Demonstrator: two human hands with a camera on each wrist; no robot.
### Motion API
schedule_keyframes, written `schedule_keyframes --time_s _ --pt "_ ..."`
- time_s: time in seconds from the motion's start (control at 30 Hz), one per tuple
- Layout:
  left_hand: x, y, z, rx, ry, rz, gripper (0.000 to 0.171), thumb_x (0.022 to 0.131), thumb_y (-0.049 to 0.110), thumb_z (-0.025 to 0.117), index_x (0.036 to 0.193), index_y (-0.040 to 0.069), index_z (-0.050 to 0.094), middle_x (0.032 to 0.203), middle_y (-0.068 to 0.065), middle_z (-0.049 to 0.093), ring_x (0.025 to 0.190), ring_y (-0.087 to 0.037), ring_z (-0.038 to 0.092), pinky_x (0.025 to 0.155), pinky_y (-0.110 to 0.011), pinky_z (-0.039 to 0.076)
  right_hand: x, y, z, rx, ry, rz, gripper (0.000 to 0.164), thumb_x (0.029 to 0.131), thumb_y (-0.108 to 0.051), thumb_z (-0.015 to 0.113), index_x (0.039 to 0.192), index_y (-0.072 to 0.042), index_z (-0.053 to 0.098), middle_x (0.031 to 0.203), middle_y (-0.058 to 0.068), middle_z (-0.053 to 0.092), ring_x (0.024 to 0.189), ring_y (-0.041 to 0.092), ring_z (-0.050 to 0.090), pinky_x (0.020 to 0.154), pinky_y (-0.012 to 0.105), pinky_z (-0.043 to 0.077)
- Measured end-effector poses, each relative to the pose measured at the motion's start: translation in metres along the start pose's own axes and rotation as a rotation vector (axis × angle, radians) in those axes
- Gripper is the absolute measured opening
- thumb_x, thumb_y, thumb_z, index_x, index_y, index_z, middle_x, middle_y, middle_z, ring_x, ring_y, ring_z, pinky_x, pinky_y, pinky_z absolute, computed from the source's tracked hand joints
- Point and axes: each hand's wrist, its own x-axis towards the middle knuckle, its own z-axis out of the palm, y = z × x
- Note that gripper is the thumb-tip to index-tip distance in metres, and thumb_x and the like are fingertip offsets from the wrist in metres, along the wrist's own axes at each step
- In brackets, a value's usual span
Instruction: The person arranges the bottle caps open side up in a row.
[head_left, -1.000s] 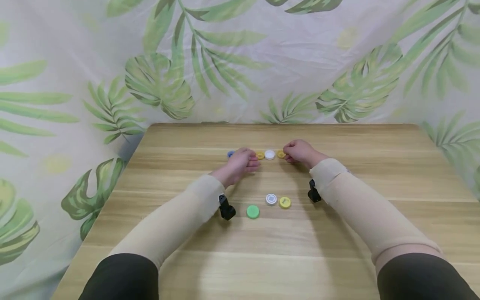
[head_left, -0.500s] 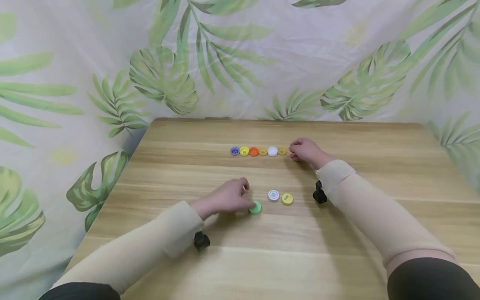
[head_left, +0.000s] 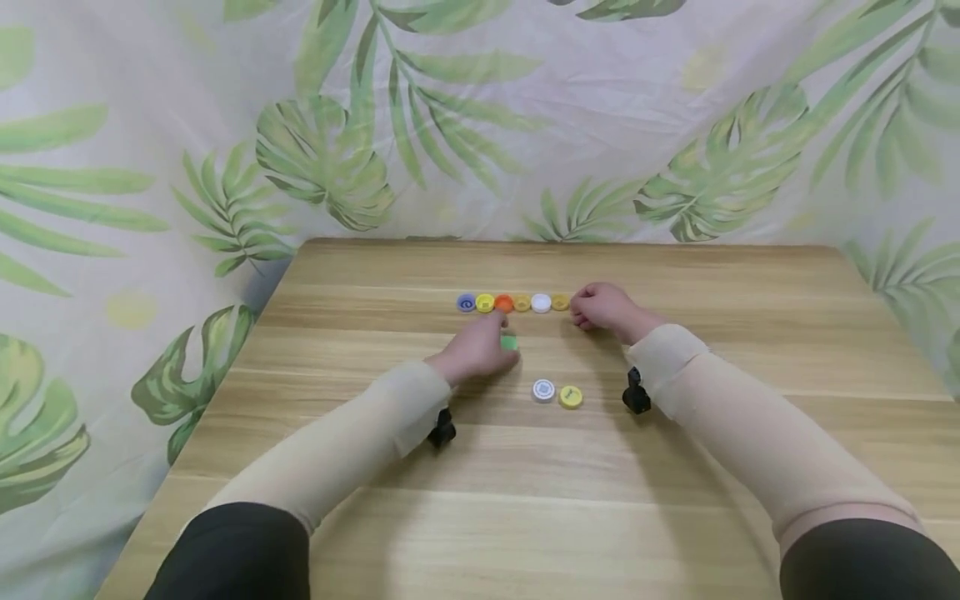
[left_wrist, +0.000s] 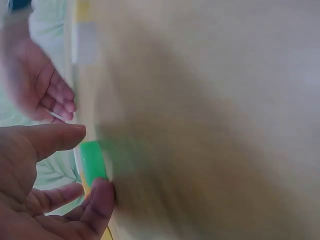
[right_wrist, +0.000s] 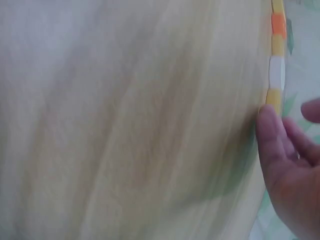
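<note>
My left hand (head_left: 480,343) pinches a green bottle cap (left_wrist: 94,162) between thumb and fingers, held just in front of a row of caps in the head view. The row runs from a blue cap (head_left: 466,302) through a yellow cap (head_left: 485,302), an orange cap (head_left: 504,303), an amber cap (head_left: 522,303) and a white cap (head_left: 541,303) to another amber cap (head_left: 560,302). At that right end my right hand (head_left: 606,310) lies with its fingertips right at the last amber cap, fingers loosely bent, nothing seen between them.
Nearer to me on the wooden table (head_left: 525,533) lie a white patterned cap (head_left: 543,391) and a yellow printed cap (head_left: 571,397), side by side. A leaf-print cloth (head_left: 465,125) hangs behind the table's back edge.
My left hand has come back from the row, taken hold of the green cap and carried it forward towards the row. The right hand stays by the row's right end.
</note>
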Motion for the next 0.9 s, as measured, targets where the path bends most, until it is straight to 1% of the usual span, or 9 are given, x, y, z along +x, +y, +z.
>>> schedule_keyframes --time_s 0.13,0.23,0.33,0.43,0.53,0.6,0.73,0.8,0.9 --pt "0.019 0.01 0.001 -0.111 -0.037 -0.037 0.064 0.088 0.02 0.081 0.142 0.001 0.052 0.132 -0.015 0.062 0.111 -0.029 0.061 0.095 -0.041 0.054 -0.003 -0.002 0.008 -0.046 -0.153 -0.043 0.039 0.102 -0.003 0.056 0.137 0.013 0.054 0.13 0.025 0.061 0.102 0.021 0.065 0.091 0.03 0.057" --pt "0.029 0.018 0.005 -0.215 -0.061 -0.02 0.063 0.086 0.017 0.082 0.14 0.0 0.054 0.133 -0.015 0.063 0.11 -0.028 0.063 0.092 -0.037 0.055 -0.006 -0.002 0.013 -0.08 -0.209 -0.088 0.039 0.095 0.001 0.063 0.133 0.011 0.06 0.121 0.02 0.065 0.096 0.018 0.063 0.085 0.025 0.055" --pt "0.035 0.022 0.01 -0.272 -0.061 -0.001 0.05 0.088 0.01 0.078 0.133 -0.001 0.058 0.122 -0.014 0.065 0.098 -0.025 0.063 0.08 -0.031 0.057 -0.005 0.0 0.019 -0.105 -0.198 -0.137 0.036 0.089 0.003 0.069 0.125 0.009 0.064 0.101 0.01 0.065 0.088 0.014 0.057 0.077 0.022 0.051" --pt "0.038 0.021 0.013 -0.288 -0.05 -0.001 0.038 0.09 0.005 0.074 0.126 -0.002 0.062 0.117 -0.013 0.065 0.095 -0.022 0.062 0.076 -0.027 0.056 -0.004 0.004 0.021 -0.115 -0.18 -0.158 0.033 0.087 0.004 0.071 0.12 0.008 0.065 0.092 0.004 0.061 0.084 0.012 0.053 0.073 0.02 0.049" --pt "0.041 0.019 0.013 -0.345 -0.033 -0.01 0.035 0.09 0.001 0.073 0.124 -0.003 0.063 0.115 -0.015 0.066 0.093 -0.022 0.064 0.076 -0.026 0.057 -0.003 0.006 0.02 -0.102 -0.181 -0.153 0.032 0.09 0.003 0.069 0.121 0.01 0.065 0.096 0.006 0.065 0.084 0.011 0.057 0.075 0.019 0.051" --pt "0.043 0.018 0.012 -0.395 -0.016 -0.014 0.033 0.092 0.0 0.07 0.124 -0.004 0.063 0.113 -0.015 0.067 0.089 -0.022 0.065 0.075 -0.026 0.058 -0.003 0.004 0.019 -0.066 -0.187 -0.14 0.033 0.094 0.002 0.066 0.125 0.012 0.063 0.103 0.012 0.068 0.085 0.011 0.061 0.078 0.022 0.055" --pt "0.047 0.018 0.008 -0.488 0.032 -0.024 0.022 0.1 0.005 0.065 0.119 -0.004 0.064 0.106 -0.016 0.068 0.082 -0.02 0.065 0.072 -0.026 0.057 -0.003 0.002 0.015 0.021 -0.18 -0.12 0.034 0.102 -0.003 0.06 0.131 0.014 0.059 0.117 0.023 0.067 0.094 0.018 0.066 0.086 0.029 0.058" --pt "0.049 0.02 0.006 -0.541 0.057 -0.044 0.019 0.103 0.01 0.063 0.117 -0.003 0.064 0.104 -0.016 0.068 0.083 -0.02 0.064 0.075 -0.029 0.058 -0.002 0.002 0.014 0.071 -0.161 -0.122 0.033 0.105 -0.006 0.058 0.13 0.015 0.058 0.117 0.025 0.066 0.097 0.022 0.066 0.089 0.031 0.058" --pt "0.052 0.025 0.004 -0.642 0.104 -0.071 0.022 0.104 0.013 0.062 0.118 -0.004 0.063 0.106 -0.018 0.068 0.091 -0.025 0.069 0.082 -0.034 0.06 -0.001 -0.001 0.013 0.123 -0.096 -0.147 0.032 0.106 -0.007 0.056 0.129 0.016 0.058 0.116 0.024 0.065 0.099 0.023 0.064 0.092 0.033 0.057"
